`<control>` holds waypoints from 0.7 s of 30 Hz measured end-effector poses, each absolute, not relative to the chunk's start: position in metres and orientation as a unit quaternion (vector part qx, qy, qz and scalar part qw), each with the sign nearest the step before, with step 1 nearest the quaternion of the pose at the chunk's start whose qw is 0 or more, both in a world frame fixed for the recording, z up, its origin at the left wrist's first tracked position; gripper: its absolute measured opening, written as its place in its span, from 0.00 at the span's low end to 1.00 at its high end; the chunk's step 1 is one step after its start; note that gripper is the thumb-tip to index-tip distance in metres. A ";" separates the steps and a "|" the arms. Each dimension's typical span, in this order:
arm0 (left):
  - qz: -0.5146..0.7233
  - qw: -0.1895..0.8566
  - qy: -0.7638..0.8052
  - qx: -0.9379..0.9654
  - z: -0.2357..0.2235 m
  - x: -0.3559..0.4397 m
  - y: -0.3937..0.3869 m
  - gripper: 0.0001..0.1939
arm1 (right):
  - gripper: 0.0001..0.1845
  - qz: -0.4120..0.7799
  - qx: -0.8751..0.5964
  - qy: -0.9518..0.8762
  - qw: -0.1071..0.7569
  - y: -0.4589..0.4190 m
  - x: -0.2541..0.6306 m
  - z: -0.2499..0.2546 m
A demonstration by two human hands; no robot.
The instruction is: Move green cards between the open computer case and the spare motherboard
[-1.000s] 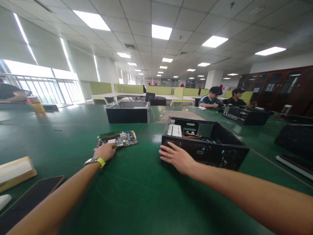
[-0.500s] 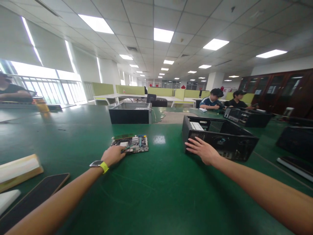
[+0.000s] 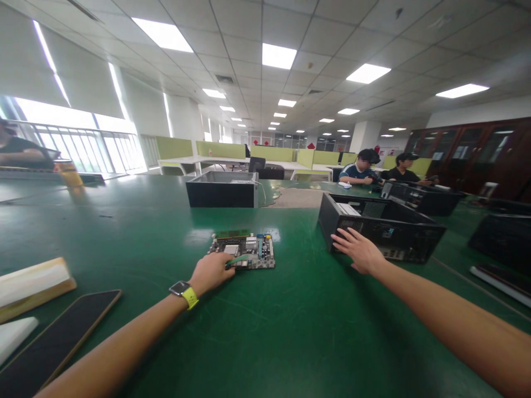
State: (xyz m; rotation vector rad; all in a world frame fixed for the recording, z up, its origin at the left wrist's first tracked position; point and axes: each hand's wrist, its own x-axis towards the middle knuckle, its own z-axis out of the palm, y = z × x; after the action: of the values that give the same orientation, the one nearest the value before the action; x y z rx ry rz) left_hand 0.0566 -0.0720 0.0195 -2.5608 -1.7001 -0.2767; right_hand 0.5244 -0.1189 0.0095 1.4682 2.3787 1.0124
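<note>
A motherboard (image 3: 261, 254) lies on the green table, its connector edge towards me. My left hand (image 3: 212, 273), with a watch (image 3: 182, 288) on a yellow strap at the wrist, is closed on the board's near left edge, hiding that corner. Further right, a black computer case (image 3: 398, 235) sits with its top side uncovered, and a pale metal part (image 3: 347, 209) shows inside. Against the case's near left corner rests my right hand (image 3: 360, 251), fingers spread and laid on the panel, gripping nothing.
Another black case (image 3: 224, 194) stands at the table's far side. At left lie a dark flat panel (image 3: 66, 331), a tan box (image 3: 39, 284) and a white object (image 3: 16, 337). Two people (image 3: 360, 168) sit at the far right behind a further case (image 3: 421, 199). A third person (image 3: 25, 149) is far left.
My left hand and the motherboard have slid to the right across the table. The open case has shifted a little right and away, with my right hand still on it.
</note>
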 end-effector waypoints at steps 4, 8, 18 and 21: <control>-0.097 0.003 -0.523 -0.847 0.019 0.063 -0.081 0.12 | 0.40 0.339 0.505 0.788 0.099 -0.122 0.537 0.011; -0.116 -0.016 -0.490 -0.864 0.016 0.073 -0.092 0.12 | 0.38 0.321 0.513 0.791 0.086 -0.122 0.548 0.010; -0.131 -0.079 -0.406 -0.901 0.013 0.105 -0.126 0.11 | 0.37 0.287 0.579 0.760 0.063 -0.124 0.505 0.017; -0.140 -0.092 -0.379 -0.910 0.014 0.114 -0.139 0.12 | 0.35 0.246 0.610 0.753 0.024 -0.123 0.483 0.030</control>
State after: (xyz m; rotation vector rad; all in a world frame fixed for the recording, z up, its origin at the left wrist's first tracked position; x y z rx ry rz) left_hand 0.1136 -0.1393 0.0144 -3.0404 -1.2650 -0.4689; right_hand 0.4826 -0.1226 0.0303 1.8879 2.3293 0.7613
